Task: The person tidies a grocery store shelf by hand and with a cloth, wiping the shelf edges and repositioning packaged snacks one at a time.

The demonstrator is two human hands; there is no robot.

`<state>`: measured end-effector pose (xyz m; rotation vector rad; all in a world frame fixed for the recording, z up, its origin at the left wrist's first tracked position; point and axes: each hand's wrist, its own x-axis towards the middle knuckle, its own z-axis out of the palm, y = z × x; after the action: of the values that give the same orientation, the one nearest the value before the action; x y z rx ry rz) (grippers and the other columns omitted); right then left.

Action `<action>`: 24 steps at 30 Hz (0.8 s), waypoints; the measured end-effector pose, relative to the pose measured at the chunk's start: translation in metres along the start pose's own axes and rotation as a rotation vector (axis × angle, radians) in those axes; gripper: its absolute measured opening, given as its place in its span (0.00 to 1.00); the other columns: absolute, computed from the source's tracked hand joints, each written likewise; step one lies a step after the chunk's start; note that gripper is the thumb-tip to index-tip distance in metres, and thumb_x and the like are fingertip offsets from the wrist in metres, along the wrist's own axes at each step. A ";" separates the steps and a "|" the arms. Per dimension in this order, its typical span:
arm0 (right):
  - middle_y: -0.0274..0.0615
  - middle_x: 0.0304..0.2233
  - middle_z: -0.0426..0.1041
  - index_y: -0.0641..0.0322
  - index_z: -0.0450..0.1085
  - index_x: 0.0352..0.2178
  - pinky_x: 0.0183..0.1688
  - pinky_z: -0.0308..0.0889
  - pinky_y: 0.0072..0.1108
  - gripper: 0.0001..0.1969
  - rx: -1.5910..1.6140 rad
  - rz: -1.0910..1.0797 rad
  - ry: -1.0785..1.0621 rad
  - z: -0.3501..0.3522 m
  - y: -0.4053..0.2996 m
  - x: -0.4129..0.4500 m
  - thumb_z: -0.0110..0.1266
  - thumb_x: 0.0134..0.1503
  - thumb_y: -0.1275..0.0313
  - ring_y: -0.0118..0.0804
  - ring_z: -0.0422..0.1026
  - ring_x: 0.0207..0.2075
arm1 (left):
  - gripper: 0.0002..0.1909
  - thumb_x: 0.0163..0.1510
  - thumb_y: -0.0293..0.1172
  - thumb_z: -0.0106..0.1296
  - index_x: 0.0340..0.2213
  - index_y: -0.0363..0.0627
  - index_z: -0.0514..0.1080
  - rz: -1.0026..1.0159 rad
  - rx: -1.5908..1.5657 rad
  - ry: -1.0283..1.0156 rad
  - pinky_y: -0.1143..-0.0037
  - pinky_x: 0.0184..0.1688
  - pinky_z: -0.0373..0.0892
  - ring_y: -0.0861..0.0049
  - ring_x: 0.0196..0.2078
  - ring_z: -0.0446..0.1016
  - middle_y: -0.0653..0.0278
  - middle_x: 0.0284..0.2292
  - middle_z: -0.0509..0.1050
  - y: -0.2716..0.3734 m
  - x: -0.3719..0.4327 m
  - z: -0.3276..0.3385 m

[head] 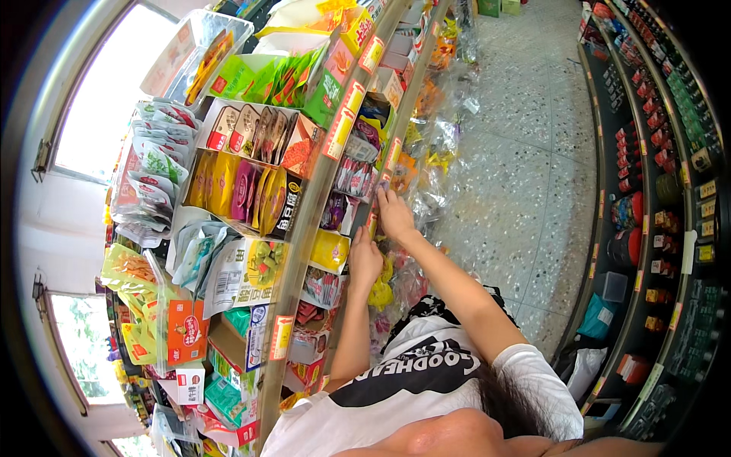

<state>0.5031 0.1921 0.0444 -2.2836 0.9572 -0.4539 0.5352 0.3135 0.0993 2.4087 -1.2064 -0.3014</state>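
My right hand (396, 216) is at the front rail of a lower shelf (394, 153), its fingertips on a small greyish-purple piece (382, 186) that looks like cloth. Just nearer to me, my left hand (365, 257) rests its fingers against the same rail, beside a red and yellow price label (372, 224). Whether the left fingers grip anything is hidden. Behind the rail, close to my hands, are a carton of purple snack packets (337, 212) and a yellow packet (331, 251).
Above, the upper shelf edge (302, 228) juts out along boxes of yellow and pink packets (240, 191). Clear plastic bags with snacks (425, 194) hang or lie below the rail. Across the speckled floor (514, 143) stands another shelf of jars and packets (628, 228).
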 end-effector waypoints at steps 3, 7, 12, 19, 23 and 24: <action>0.49 0.41 0.63 0.63 0.55 0.52 0.40 0.66 0.34 0.25 -0.037 -0.075 -0.032 -0.001 0.002 -0.005 0.43 0.49 0.76 0.49 0.66 0.40 | 0.20 0.51 0.23 0.39 0.45 0.26 0.62 0.019 0.028 0.015 0.66 0.51 0.60 0.50 0.49 0.63 0.40 0.46 0.64 -0.002 0.004 0.000; 0.47 0.42 0.64 0.62 0.55 0.51 0.38 0.66 0.33 0.25 -0.054 -0.135 -0.007 0.010 -0.001 -0.031 0.44 0.49 0.74 0.47 0.66 0.40 | 0.17 0.50 0.22 0.38 0.42 0.26 0.65 0.029 0.036 0.015 0.64 0.47 0.64 0.50 0.44 0.68 0.39 0.42 0.68 -0.001 0.009 -0.002; 0.44 0.47 0.62 0.61 0.55 0.52 0.37 0.66 0.32 0.28 -0.122 -0.252 0.020 0.018 -0.008 -0.062 0.46 0.48 0.72 0.43 0.66 0.41 | 0.16 0.52 0.27 0.37 0.39 0.33 0.68 0.053 0.054 0.080 0.63 0.42 0.66 0.50 0.40 0.70 0.43 0.38 0.71 0.002 0.008 -0.001; 0.41 0.44 0.62 0.61 0.56 0.52 0.38 0.65 0.32 0.26 -0.078 -0.225 -0.005 0.014 -0.008 -0.053 0.45 0.48 0.73 0.42 0.65 0.42 | 0.14 0.52 0.27 0.38 0.35 0.33 0.69 0.018 0.116 0.083 0.61 0.36 0.66 0.51 0.35 0.71 0.46 0.33 0.72 0.005 0.013 -0.003; 0.42 0.41 0.63 0.62 0.56 0.51 0.39 0.64 0.32 0.24 -0.089 -0.125 -0.028 0.006 0.001 -0.022 0.43 0.49 0.73 0.42 0.65 0.41 | 0.15 0.49 0.26 0.42 0.38 0.33 0.70 -0.079 0.121 0.122 0.64 0.39 0.66 0.52 0.36 0.71 0.45 0.34 0.73 0.005 0.017 0.001; 0.43 0.42 0.63 0.63 0.56 0.51 0.39 0.65 0.33 0.24 -0.055 -0.114 -0.013 0.005 0.004 -0.016 0.43 0.50 0.74 0.43 0.65 0.41 | 0.15 0.49 0.26 0.43 0.38 0.33 0.71 -0.099 0.120 0.120 0.64 0.39 0.66 0.52 0.36 0.71 0.46 0.34 0.73 0.007 0.019 0.000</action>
<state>0.4933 0.2035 0.0369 -2.3961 0.8456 -0.4653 0.5417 0.2952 0.1027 2.5540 -1.0833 -0.1154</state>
